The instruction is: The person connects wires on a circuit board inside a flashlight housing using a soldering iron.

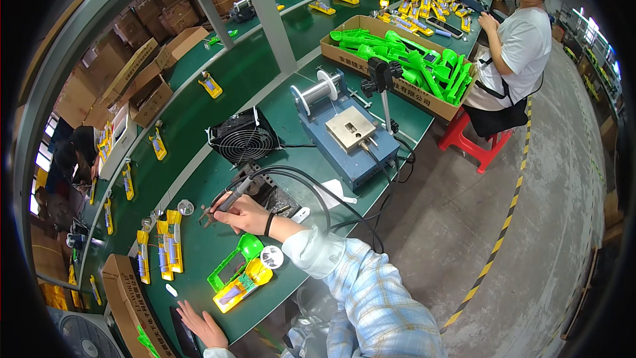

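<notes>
My right hand [243, 215] is wrapped round the grey handle of a soldering iron [233, 195], with black cables trailing from it. Its tip end is above the green table, left of the hand. Below that hand lie a green plastic housing [230, 266] and a yellow one [255, 277] with a circuit board and a battery cell, next to a round white reflector [271, 257]. My left hand [201, 325] has its fingers stretched out at the table's near left, beside a dark flat object [184, 333]. Several yellow housings with cells [173, 242] stand in a row farther left.
A blue solder feeder [348, 136] with a wire reel and a black fan [246, 138] stand behind my right hand. A cardboard box of green housings [397, 63] is farther back. Yellow units ride the curved green conveyor [179, 159]. A person [513, 53] stands by a red stool [474, 142].
</notes>
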The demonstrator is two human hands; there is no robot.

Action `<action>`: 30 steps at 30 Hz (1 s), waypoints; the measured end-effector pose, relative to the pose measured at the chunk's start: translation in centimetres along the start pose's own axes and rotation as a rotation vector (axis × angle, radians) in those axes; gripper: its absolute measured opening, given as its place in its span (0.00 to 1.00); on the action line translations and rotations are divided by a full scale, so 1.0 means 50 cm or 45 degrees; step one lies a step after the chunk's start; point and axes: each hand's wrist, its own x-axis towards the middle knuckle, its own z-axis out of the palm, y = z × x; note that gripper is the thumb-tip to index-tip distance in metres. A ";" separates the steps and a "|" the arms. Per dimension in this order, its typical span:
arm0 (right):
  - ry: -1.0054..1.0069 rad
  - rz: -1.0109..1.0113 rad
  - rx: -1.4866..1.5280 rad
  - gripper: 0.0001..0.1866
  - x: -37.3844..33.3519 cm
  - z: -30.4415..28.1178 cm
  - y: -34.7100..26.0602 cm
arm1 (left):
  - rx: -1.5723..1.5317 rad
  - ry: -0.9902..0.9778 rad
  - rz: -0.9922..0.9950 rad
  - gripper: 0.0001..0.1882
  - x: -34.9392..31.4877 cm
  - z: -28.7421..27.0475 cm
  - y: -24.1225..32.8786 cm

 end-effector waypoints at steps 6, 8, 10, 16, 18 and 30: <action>0.001 -0.014 0.021 0.11 0.002 0.002 0.002 | -0.069 0.055 0.010 0.26 0.000 0.015 -0.021; -0.005 -0.007 0.016 0.11 0.002 0.003 0.004 | -0.094 0.076 0.018 0.26 -0.001 0.017 -0.027; 0.011 -0.016 0.022 0.12 0.004 0.001 0.007 | -0.063 0.034 0.006 0.25 0.002 0.016 -0.028; -0.012 0.002 0.016 0.12 0.005 0.003 0.008 | -0.192 0.041 -0.050 0.25 -0.001 0.012 -0.020; -0.002 -0.006 0.009 0.12 0.004 0.003 0.008 | -0.113 0.027 -0.031 0.25 -0.001 0.011 -0.020; 0.018 -0.028 0.058 0.12 0.010 0.010 0.021 | -0.066 0.015 0.025 0.18 0.003 0.002 -0.026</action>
